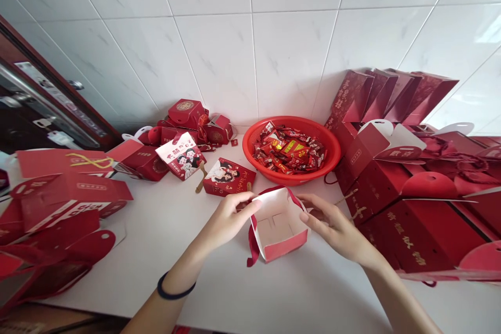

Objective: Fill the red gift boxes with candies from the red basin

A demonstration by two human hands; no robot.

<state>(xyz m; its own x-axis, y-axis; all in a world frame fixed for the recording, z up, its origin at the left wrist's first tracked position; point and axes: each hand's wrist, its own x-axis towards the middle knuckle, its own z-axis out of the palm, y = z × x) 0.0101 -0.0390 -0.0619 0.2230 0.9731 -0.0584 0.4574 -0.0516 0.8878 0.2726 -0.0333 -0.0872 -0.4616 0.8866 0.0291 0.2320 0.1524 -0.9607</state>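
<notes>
I've room on the tabletop (156, 255) left of one open box (287, 245), toward the near edge; my left grip (228, 222) and right grip (341, 228) pinch its opposite sides. One basket (291, 179) stands beyond.

Forearms and hands, one pair, bare.
Left hand (230, 219) and right hand (338, 227): slender-fingered. Left forearm (188, 263): one thin, dark navy band (175, 296), plain, rounded, encircling, near side of wrist. Right forearm (385, 276): unadorned.
</notes>
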